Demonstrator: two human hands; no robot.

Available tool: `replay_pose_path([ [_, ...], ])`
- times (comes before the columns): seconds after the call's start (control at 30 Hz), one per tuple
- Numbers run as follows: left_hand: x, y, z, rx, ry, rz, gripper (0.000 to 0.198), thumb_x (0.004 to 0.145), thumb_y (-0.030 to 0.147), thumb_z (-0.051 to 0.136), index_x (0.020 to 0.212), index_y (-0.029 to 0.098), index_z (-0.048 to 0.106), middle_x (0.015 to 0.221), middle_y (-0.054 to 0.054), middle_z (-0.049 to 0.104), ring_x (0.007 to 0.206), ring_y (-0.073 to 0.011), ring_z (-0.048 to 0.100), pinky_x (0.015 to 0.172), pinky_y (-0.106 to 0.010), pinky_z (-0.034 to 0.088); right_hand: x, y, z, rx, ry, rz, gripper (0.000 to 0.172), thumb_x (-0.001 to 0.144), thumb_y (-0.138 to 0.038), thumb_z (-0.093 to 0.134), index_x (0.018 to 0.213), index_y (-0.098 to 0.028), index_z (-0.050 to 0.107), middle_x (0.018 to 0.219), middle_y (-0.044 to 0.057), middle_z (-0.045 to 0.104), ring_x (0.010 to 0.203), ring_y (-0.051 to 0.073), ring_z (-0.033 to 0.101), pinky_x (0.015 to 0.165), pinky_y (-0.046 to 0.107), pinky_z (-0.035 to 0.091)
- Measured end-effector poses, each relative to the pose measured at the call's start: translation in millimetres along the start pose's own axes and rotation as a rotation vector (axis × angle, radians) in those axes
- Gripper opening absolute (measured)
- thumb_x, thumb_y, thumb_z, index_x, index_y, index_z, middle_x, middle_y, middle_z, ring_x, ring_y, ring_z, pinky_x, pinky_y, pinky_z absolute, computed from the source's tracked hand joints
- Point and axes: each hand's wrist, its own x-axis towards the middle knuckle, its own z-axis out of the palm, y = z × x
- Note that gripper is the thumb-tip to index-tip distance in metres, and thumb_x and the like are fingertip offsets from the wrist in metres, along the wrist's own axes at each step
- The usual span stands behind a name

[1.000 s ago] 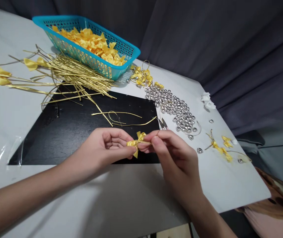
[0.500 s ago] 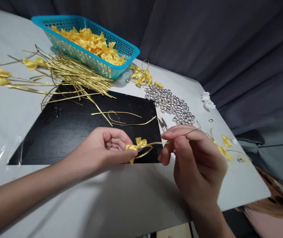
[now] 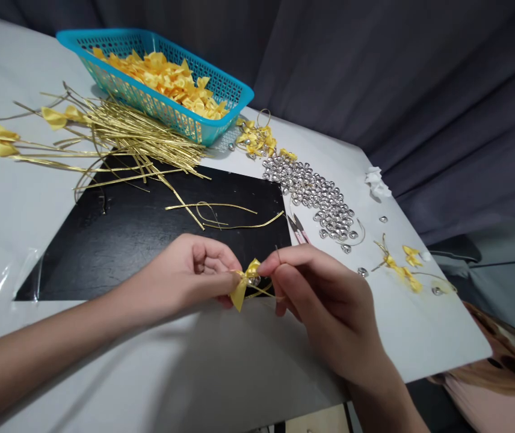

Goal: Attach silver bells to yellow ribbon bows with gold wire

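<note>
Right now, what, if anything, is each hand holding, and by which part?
The left hand pinches a yellow bow by its left side. The right hand seems to pinch a thin, needle-like piece; where along its length cannot be told.

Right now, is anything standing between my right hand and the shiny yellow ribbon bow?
Nothing visible does: your right hand has its fingers at the edge of the shiny yellow ribbon bow, and your left hand pinches the opposite side.

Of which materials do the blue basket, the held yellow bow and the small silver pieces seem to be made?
Basket: probably moulded plastic, perforated, with a smooth sheen. Bow: likely satin ribbon, from its soft shine and folds. Silver pieces: shiny, metal or metallic-coated plastic; I cannot tell which.
</note>
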Motion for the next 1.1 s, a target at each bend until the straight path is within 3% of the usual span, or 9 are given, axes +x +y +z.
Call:
replay_pose_path([
  [0.2,2.3,-4.7,0.0,-0.004,-0.046,0.005,0.014,0.054,0.009,0.071,0.062,0.016,0.061,0.051,0.007,0.054,0.042,-0.0039,0.042,0.043,-0.014,0.03,-0.8,2.4,-1.5,0.012,-0.055,0.055,0.017,0.094,-0.024,0.046,0.092,-0.022,0.062,0.061,-0.004,0.049,0.048,0.006,0.046,0.039,0.018,0.033],
  [0.33,1.0,-3.3,-0.7,-0.001,-0.061,0.004,0.014,0.055,0.009,0.07,0.063,0.016,0.06,0.055,0.005,0.057,0.044,-0.0043,0.044,0.042,-0.013,0.03,-1.0,2.1,-0.6,0.029,-0.075,0.11,0.016,0.095,-0.025,0.044,0.089,-0.02,0.059,0.065,-0.003,0.053,0.053,0.007,0.051,0.047,0.018,0.042],
  [0.47,0.5,-1.7,-2.1,0.048,-0.042,0.002,0.008,0.059,0.016,0.069,0.061,0.016,0.062,0.052,0.003,0.06,0.046,-0.0086,0.051,0.044,-0.016,0.034,0.5,3.6,2.5,0.054,0.001,0.11,0.016,0.094,-0.023,0.044,0.088,-0.019,0.058,0.072,-0.001,0.06,0.061,0.008,0.059,0.056,0.018,0.05],
  [0.73,0.9,-0.6,-2.4,0.045,-0.057,-0.02,0.005,0.059,0.015,0.065,0.058,0.017,0.062,0.048,0.004,0.061,0.046,-0.0086,0.051,0.046,-0.016,0.033,1.8,7.7,4.4,0.02,-0.017,0.06,0.016,0.094,-0.02,0.046,0.09,-0.02,0.061,0.076,-0.001,0.063,0.068,0.008,0.062,0.061,0.018,0.053],
  [0.93,0.9,4.6,-1.0,-0.028,0.02,-0.018,0.004,0.062,0.018,0.069,0.061,0.016,0.066,0.05,0.002,0.065,0.049,-0.0076,0.055,0.048,-0.014,0.039,-6.4,3.8,1.8,-0.074,0.115,-0.087,0.017,0.088,-0.015,0.055,0.102,-0.023,0.061,0.086,0.002,0.07,0.048,0.007,0.055,0.046,0.02,0.048],
  [1.03,2.7,2.1,-3.1,-0.081,0.034,0.001,0.005,0.066,0.017,0.069,0.061,0.017,0.068,0.053,0.002,0.068,0.05,-0.0075,0.058,0.05,-0.013,0.044,-8.9,2.2,1.0,-0.291,0.048,-0.207,0.014,0.082,-0.009,0.059,0.088,-0.022,0.062,0.069,-0.001,0.065,0.046,0.007,0.051,0.041,0.019,0.04],
  [1.1,3.7,-1.1,-5.3,-0.128,0.022,0.018,0.006,0.068,0.017,0.069,0.062,0.018,0.069,0.054,0.002,0.069,0.05,-0.0068,0.059,0.05,-0.012,0.044,-8.5,2.7,1.2,-0.413,-0.027,-0.193,0.013,0.08,-0.007,0.057,0.081,-0.02,0.061,0.058,-0.004,0.056,0.043,0.006,0.044,0.039,0.018,0.035],
])
